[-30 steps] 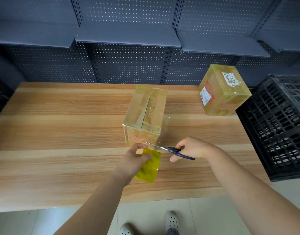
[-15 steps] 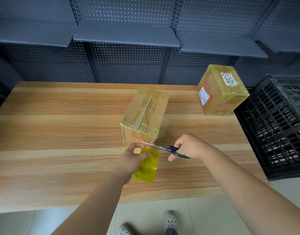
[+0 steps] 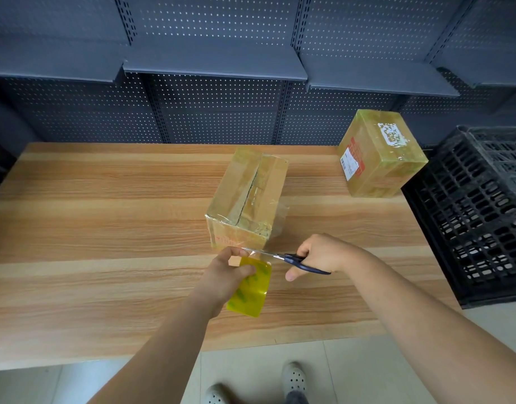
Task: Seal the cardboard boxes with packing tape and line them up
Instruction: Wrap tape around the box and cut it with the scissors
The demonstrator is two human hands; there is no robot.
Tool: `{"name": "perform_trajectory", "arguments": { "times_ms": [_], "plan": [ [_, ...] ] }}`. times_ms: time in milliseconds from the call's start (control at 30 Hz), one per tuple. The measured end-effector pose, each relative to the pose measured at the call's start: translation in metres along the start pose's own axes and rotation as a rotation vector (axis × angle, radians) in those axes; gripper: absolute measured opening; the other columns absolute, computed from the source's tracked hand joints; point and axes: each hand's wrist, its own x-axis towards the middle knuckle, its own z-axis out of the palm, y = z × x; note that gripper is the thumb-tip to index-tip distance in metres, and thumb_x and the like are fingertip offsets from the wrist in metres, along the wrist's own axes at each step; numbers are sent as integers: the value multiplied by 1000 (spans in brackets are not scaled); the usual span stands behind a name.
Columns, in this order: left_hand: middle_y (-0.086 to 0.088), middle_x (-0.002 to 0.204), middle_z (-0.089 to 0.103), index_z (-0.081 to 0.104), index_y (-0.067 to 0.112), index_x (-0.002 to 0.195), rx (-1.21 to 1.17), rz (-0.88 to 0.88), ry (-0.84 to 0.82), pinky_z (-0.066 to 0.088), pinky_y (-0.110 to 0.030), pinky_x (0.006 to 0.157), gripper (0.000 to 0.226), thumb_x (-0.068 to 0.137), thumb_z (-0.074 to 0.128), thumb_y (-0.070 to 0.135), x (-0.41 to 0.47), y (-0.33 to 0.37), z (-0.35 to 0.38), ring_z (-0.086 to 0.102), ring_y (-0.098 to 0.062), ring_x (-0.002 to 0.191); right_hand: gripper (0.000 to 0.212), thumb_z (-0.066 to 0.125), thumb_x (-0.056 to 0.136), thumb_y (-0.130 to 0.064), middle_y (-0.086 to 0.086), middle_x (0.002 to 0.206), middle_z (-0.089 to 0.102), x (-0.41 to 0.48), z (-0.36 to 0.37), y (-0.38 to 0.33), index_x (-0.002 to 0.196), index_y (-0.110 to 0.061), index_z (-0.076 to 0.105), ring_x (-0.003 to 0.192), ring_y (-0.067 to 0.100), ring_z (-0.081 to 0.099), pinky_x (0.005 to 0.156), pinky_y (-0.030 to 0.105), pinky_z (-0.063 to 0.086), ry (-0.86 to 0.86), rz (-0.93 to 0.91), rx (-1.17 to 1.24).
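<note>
Scissors (image 3: pixel 298 261) edged left by box (image 3: pixel 249 196) edge, right grip (image 3: pixel 322 252) clamps them, left grip (image 3: pixel 223 274) clamps tape roll (image 3: pixel 251 291)

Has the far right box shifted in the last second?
No. The far box keeps its spot at the table's back right corner, beside the black crate.
</note>
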Motion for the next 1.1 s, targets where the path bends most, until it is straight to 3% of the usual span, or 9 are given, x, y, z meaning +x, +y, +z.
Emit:
{"name": "perform_trajectory", "arguments": {
  "times_ms": [200, 467, 600, 767, 900, 1100],
  "plan": [
    [-5, 103, 64, 60, 28, 92, 40, 0, 33, 48, -36, 75, 20, 81, 73, 18, 1, 0, -2, 61, -31, 96, 60, 87, 52, -60, 0, 60, 35, 6, 2, 0, 60, -18, 46, 59, 21, 32, 55, 29, 21, 66, -14, -74],
    [-5, 98, 63, 60, 27, 90, 119, -18, 41, 45, -32, 70, 20, 79, 73, 17, 6, 4, -5, 59, -26, 87, 58, 86, 54, -61, -1, 58, 40, 3, -4, -7, 59, -17, 49, 56, 22, 37, 56, 29, 28, 125, -7, -171],
    [-9, 87, 64, 60, 20, 91, 157, -70, 39, 41, -28, 60, 19, 78, 74, 16, 0, -4, -12, 56, -22, 74, 60, 84, 55, -65, -1, 55, 41, 0, -16, 1, 57, -14, 50, 55, 22, 37, 53, 28, 26, 211, 6, -185],
    [-9, 87, 69, 62, 31, 92, 114, -45, -31, 45, -31, 66, 25, 76, 75, 17, -9, -15, -13, 60, -23, 73, 66, 77, 56, -74, -1, 60, 43, -2, -21, -4, 61, -14, 50, 58, 21, 40, 56, 30, 30, 157, -20, -275],
    [-16, 94, 72, 61, 34, 94, 64, 33, -54, 50, -40, 77, 27, 82, 73, 13, -1, 1, -15, 64, -32, 84, 66, 73, 56, -79, -6, 82, 55, -5, -13, -5, 81, -21, 53, 74, 16, 52, 64, 30, 38, 95, -18, -280],
    [-11, 97, 68, 59, 35, 100, 168, 87, -59, 43, -30, 69, 29, 84, 73, 16, 16, 19, -16, 56, -23, 79, 68, 71, 61, -77, -5, 97, 59, -12, -16, -8, 99, -23, 57, 89, 16, 56, 73, 31, 43, 43, -13, -268]
  ]
}}
